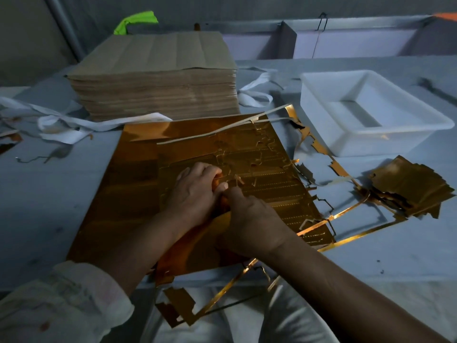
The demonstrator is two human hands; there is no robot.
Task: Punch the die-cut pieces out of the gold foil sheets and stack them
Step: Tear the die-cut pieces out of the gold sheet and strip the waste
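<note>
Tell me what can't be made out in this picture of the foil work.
Head view:
Fingers of the right hand: tucked under the hand itself; grip unclear.
The foil sheet where the left hand pinches it: covered by both hands.
Pile of punched pieces: blurred, count unreadable.
Brown stack: material unclear.

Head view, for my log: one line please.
left hand: pinches gold foil sheet | right hand: same | punched stack: at right
</note>
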